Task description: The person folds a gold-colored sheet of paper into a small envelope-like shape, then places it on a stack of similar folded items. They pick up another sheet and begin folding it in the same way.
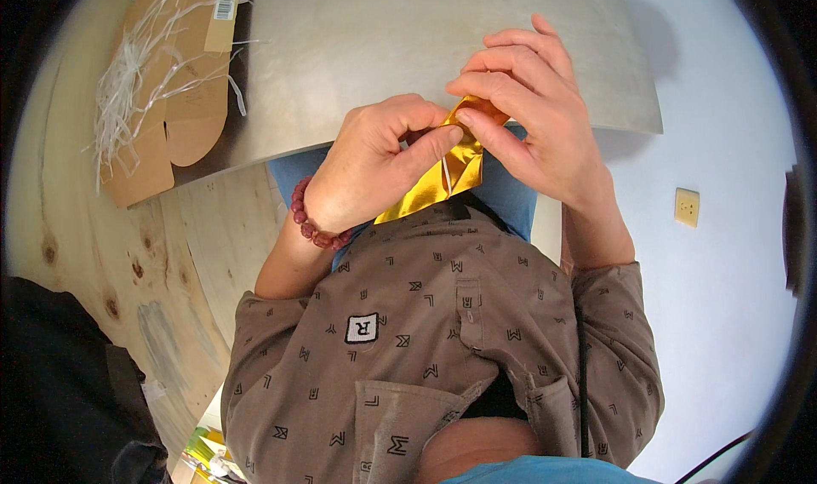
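A piece of shiny gold foil (pixel 465 171) is held in front of my body, over my lap at the table's near edge. My left hand (pixel 374 148), with a dark red bead bracelet at the wrist, pinches it between thumb and forefinger. My right hand (pixel 532 105) grips its upper part with thumb and forefinger, the other fingers raised. The foil is creased and slants down to the left below my left hand. A thin white strip (pixel 446 177) runs along it under my left thumb; what it is I cannot tell.
A grey metallic tabletop (pixel 340 50) lies ahead. On its left sits an opened cardboard piece (pixel 200 114) with a tangle of clear plastic strips (pixel 128 84). A white wall (pixel 723 135) with a socket (pixel 687 207) stands at right. Black cloth (pixel 68 373) shows at lower left.
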Tool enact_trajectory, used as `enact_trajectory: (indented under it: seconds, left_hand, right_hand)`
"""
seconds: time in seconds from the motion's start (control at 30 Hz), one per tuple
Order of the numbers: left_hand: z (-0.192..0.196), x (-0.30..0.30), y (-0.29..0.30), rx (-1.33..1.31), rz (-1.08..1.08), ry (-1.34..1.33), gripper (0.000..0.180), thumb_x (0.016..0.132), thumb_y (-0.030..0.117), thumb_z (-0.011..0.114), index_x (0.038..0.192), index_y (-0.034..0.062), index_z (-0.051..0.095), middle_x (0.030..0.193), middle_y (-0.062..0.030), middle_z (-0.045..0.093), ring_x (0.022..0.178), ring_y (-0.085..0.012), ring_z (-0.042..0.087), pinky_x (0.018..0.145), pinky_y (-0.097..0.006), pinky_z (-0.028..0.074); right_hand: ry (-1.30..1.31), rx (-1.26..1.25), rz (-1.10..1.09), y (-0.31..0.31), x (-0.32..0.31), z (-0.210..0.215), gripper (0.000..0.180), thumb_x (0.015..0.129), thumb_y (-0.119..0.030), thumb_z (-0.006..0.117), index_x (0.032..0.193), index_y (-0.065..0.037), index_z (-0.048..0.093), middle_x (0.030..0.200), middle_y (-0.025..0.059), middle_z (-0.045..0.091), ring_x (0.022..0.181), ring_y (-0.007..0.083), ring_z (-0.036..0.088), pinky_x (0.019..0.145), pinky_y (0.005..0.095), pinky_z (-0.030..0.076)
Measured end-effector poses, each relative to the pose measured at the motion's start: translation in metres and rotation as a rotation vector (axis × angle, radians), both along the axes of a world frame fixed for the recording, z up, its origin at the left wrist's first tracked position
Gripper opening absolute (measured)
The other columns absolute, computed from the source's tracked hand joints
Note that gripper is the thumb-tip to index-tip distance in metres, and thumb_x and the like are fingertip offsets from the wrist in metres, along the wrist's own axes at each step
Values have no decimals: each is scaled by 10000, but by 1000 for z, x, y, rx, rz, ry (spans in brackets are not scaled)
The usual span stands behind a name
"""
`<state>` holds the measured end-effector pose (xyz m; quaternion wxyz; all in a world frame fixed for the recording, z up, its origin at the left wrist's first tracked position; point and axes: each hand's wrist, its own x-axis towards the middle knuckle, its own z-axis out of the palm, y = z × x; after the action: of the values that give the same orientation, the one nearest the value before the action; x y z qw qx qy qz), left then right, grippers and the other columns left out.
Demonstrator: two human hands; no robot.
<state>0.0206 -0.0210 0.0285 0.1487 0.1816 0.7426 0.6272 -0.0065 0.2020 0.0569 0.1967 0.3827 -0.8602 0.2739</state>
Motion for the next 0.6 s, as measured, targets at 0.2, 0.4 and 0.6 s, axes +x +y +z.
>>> enact_trajectory:
  seconds: [0.2, 0.4, 0.6]
  left_hand:
    - [-4, 0, -1, -36, -3, 15, 172, 1038, 134, 672, 1055, -30, 720, 921, 4, 672, 867, -59, 590, 787, -228, 483]
    - [-26, -13, 4, 121, 72, -36, 231, 1061, 174, 646, 1112, -35, 729, 976, -15, 723, 872, -70, 639, 782, -221, 513]
    - [-30, -15, 12, 568, 345, -258, 281, 1066, 216, 647, 1138, -43, 729, 987, -15, 734, 858, -57, 653, 755, -219, 542]
  right_hand:
    - [-40, 5, 36, -1, -4, 3, 134, 838, -158, 775, 944, -126, 699, 1057, 15, 642, 1162, 269, 569, 1162, 582, 319]
    - [10, -197, -152, 12, -5, -8, 247, 823, -74, 770, 1058, -128, 718, 1135, 76, 659, 1123, 272, 609, 1052, 454, 465]
    - [6, -386, -234, 23, 17, -32, 447, 825, 45, 709, 1245, -107, 721, 1193, 130, 661, 1112, 266, 654, 925, 359, 543]
